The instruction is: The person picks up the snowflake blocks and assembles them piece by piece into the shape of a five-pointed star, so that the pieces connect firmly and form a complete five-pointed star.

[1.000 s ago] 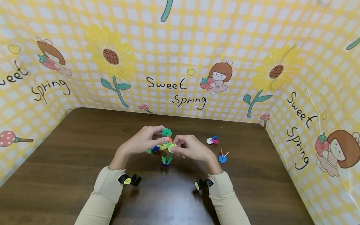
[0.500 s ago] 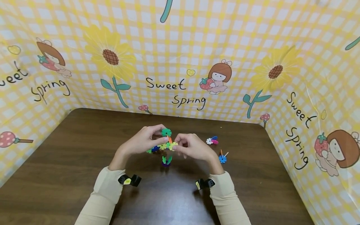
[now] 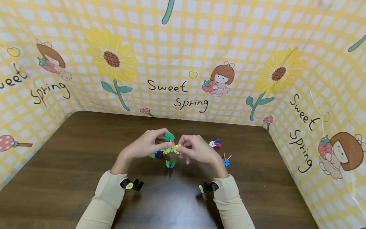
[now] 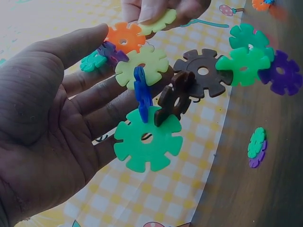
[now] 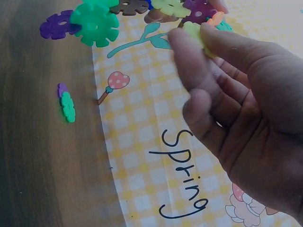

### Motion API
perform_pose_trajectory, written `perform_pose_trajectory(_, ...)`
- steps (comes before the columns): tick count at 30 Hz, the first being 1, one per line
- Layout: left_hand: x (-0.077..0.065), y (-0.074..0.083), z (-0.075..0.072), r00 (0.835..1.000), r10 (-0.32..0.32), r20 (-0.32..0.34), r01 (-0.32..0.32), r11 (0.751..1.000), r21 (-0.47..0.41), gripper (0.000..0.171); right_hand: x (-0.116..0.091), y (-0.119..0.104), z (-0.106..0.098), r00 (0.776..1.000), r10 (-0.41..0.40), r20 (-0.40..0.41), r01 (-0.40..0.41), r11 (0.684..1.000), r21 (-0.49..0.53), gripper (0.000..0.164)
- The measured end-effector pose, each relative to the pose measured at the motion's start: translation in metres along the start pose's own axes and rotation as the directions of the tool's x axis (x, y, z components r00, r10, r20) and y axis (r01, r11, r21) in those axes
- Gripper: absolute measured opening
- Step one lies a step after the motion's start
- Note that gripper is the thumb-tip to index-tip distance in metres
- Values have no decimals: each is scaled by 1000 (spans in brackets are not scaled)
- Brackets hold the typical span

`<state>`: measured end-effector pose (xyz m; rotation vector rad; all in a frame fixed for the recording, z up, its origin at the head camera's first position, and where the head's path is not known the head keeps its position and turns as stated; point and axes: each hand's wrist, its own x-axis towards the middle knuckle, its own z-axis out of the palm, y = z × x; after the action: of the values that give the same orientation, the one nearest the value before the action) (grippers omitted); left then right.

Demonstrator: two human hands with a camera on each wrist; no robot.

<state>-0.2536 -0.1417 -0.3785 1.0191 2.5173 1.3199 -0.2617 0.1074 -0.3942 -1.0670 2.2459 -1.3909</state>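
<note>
My left hand (image 3: 141, 144) holds a chain of notched plastic snowflake discs above the table. In the left wrist view its thumb touches the orange disc (image 4: 124, 45) end. Joined along the chain are a pale yellow disc (image 4: 151, 73), a blue disc (image 4: 142, 97), brown discs (image 4: 208, 80), a large green disc (image 4: 147, 158) and a purple disc (image 4: 284, 75). Between thumb and forefinger, my right hand (image 3: 197, 149) pinches another pale yellow disc (image 5: 194, 33), which meets the orange one. The fingers partly hide that joint.
On the brown table (image 3: 168, 200), right of my hands, lie a white, blue and pink cluster (image 3: 212, 144) and a blue disc with sticks (image 3: 226, 162). Wrist views also show a green and purple piece (image 4: 257, 144). A checked cloth (image 3: 125, 38) walls the table.
The right fingers and the yellow disc they pinch have shifted slightly to the right. The left hand keeps its hold on the chain, nearly still. The head view has tilted a little.
</note>
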Motion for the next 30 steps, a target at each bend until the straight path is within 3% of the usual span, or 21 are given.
perform_pose_trajectory(6, -1, 1, 0, 1000, -4, -6, 4, 1000, -21, 15, 0, 0, -1, 999, -23, -38, 22, 999, -37, 8)
perform_pose_trajectory(14, -2, 2, -1, 1000, -7, -24, 8, 1000, 19, 14, 1, 2, -3, 994, -25, -108, 17, 997, -70, 6)
perform_pose_trajectory(25, 1, -1, -2, 999, 1, -46, 0, 1000, 29, 20, -1, -1, -5, 990, -22, -142, 16, 999, -44, 8)
perform_pose_trajectory(30, 1, 0, -1, 999, 13, -41, -13, 1000, 10, 21, -2, -2, -6, 992, -33, -122, 28, 998, -49, 7)
